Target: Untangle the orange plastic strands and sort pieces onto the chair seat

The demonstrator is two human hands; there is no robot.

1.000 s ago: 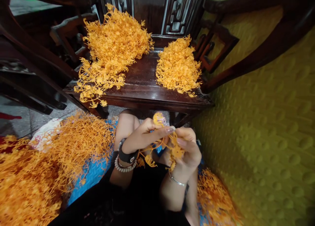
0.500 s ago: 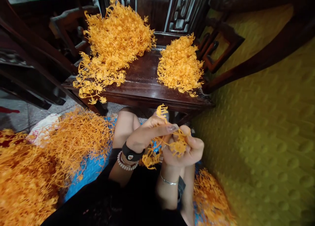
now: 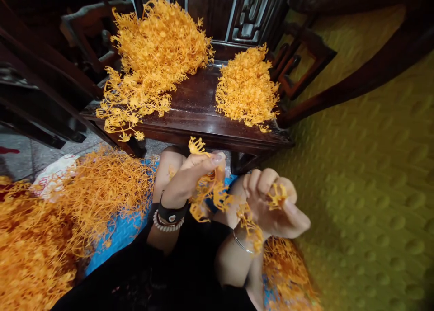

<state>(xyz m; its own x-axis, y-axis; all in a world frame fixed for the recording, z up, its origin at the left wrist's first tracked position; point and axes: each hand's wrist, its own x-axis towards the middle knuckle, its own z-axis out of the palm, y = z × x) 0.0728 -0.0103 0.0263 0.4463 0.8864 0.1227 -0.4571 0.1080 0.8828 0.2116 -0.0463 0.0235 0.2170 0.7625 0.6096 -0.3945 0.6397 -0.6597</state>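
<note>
Over my lap, my left hand (image 3: 185, 177) is closed, thumb against fingers, on a branching orange plastic sprig (image 3: 222, 198). Parts of the sprig stick out above the thumb and hang below the hand. To its right, my right hand (image 3: 262, 202) is turned palm up with its fingers curled. A small spiky orange plastic piece (image 3: 278, 195) sits between its thumb and fingers. Another orange strand (image 3: 249, 220) dangles in front of the right wrist; which hand it hangs from I cannot tell.
On the dark wooden chair (image 3: 193, 98) ahead lie a large heap of orange sprigs (image 3: 162, 44) and a smaller heap (image 3: 246, 87). Thin orange stems (image 3: 111, 180) spread over blue sheeting (image 3: 117, 234) at left. More orange pieces (image 3: 288, 270) lie at right, beside a yellow-green textured surface (image 3: 366, 189).
My hands have moved apart from touching: the left went left and slightly up, the right went right. The small spiky piece is now in my right hand, away from the left hand's sprig.
</note>
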